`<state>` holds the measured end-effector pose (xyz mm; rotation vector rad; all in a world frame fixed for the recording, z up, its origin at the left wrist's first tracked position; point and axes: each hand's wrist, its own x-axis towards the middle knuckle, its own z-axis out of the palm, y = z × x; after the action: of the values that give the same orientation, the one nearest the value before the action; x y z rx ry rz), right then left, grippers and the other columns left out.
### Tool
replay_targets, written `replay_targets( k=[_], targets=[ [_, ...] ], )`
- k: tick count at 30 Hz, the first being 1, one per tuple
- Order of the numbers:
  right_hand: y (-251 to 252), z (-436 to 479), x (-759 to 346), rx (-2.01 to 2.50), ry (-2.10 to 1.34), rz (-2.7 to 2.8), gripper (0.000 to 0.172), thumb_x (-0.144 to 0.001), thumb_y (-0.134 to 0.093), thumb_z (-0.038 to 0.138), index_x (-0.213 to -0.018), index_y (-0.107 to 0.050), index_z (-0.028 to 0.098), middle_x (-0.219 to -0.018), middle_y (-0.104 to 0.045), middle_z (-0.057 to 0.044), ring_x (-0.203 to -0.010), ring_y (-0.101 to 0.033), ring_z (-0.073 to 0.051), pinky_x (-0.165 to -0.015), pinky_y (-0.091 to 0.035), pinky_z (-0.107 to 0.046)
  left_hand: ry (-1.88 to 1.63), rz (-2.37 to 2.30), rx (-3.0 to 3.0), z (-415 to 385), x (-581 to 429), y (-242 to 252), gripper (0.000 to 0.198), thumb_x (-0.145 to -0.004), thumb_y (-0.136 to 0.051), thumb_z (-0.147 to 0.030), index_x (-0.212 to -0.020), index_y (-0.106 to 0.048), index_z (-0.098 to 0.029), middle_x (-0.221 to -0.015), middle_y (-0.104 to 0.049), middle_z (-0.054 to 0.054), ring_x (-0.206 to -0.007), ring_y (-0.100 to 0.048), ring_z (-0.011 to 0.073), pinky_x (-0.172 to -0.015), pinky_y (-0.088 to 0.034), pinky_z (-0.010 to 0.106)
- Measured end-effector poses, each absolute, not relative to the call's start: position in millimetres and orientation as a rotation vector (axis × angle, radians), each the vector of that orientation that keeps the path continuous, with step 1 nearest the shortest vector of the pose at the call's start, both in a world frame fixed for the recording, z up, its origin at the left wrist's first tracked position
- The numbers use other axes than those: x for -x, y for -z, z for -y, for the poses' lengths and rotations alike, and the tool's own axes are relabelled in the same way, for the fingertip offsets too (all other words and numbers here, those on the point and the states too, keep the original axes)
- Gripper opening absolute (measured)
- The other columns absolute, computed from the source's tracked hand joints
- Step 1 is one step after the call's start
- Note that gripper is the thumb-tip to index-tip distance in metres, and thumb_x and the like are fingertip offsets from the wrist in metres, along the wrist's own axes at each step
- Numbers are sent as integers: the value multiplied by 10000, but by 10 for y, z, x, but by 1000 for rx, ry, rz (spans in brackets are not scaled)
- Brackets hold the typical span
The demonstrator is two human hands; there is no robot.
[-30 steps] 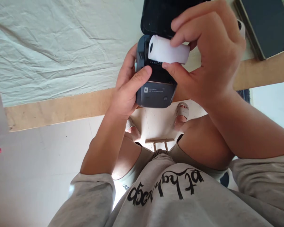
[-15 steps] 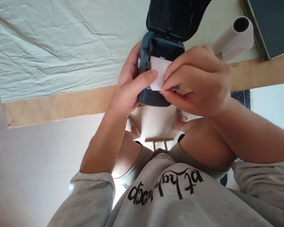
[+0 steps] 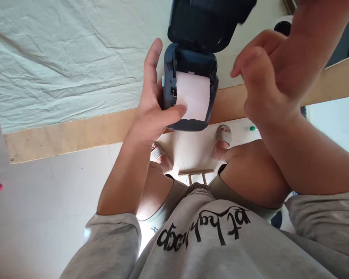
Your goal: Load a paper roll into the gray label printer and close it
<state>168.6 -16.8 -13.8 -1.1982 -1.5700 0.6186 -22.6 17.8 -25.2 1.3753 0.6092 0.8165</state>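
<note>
My left hand (image 3: 154,106) holds a small dark-blue printer (image 3: 170,106) by its side, over the table edge. Its thumb presses on the white paper roll (image 3: 195,93) in the compartment, while the index finger points up along the case. The black lid (image 3: 202,25) is swung up and back. To the right, apart from the printer, my right hand (image 3: 267,89) has its thumb out, and nothing shows in it. A blurred arm-like shape (image 3: 322,35) runs from the top right against this hand; whose it is, I cannot tell.
Crumpled pale cloth (image 3: 75,66) covers the table, which has a wooden edge (image 3: 69,128). Behind my right hand, a white tube (image 3: 282,26) with a dark opening is partly hidden. A dark panel (image 3: 341,44) lies at the right. A green object (image 3: 252,128) is on the floor.
My right hand has let go of the paper and moved up and right. More of the paper shows in the compartment. The printer has shifted slightly left, and my left index finger has straightened.
</note>
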Motion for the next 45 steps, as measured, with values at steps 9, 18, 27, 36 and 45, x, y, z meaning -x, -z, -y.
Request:
replay_targets(
  k=[9, 18, 27, 36, 45],
  targets=[
    [242, 191, -1627, 1205, -485, 1691, 419, -730, -521, 325, -1118, -412, 209, -1148, -422, -31, -977, -470, -121, -672, -447, -217, -881, -360, -1379, -293, 233, 379, 928, -537, -733, -238, -1234, -132, -359, -1091, -510, 9, -744, -584, 122, -591, -471, 220],
    [346, 72, -1592, 983, -904, 1721, 548, -762, -508, 492, -1221, -307, 269, -1146, -435, -10, -869, -490, -72, -736, -471, -213, -1011, -653, -1265, -134, 169, 255, 496, -644, -709, -378, -1069, -477, -267, -980, -557, 26, -919, -549, 194, -737, -490, 301],
    [318, 72, -1594, 950, -796, 1765, 604, -732, -553, 477, -1218, -342, 186, -1149, -436, -36, -985, -472, -94, -834, -451, -227, -1082, -582, -1369, -193, 173, 358, 363, -735, -578, -405, -1031, -502, -209, -848, -533, 64, -802, -561, 217, -612, -417, 299],
    [362, 51, -1555, 891, -631, 1789, 594, -749, -519, 470, -1225, -344, 160, -1227, -407, -47, -1160, -422, -123, -980, -409, -262, -1001, -581, -1314, -161, 169, 283, 385, -665, -667, -366, -984, -520, -208, -842, -530, 53, -767, -536, 191, -612, -423, 295],
    [454, -34, -1611, 903, -717, 1802, 694, -765, -509, 476, -1247, -296, 25, -1162, -495, -33, -1087, -479, -102, -998, -419, -245, -968, -591, -1414, -171, 169, 302, 364, -665, -638, -385, -943, -501, -193, -827, -538, 49, -724, -532, 175, -568, -469, 304]
  ],
)
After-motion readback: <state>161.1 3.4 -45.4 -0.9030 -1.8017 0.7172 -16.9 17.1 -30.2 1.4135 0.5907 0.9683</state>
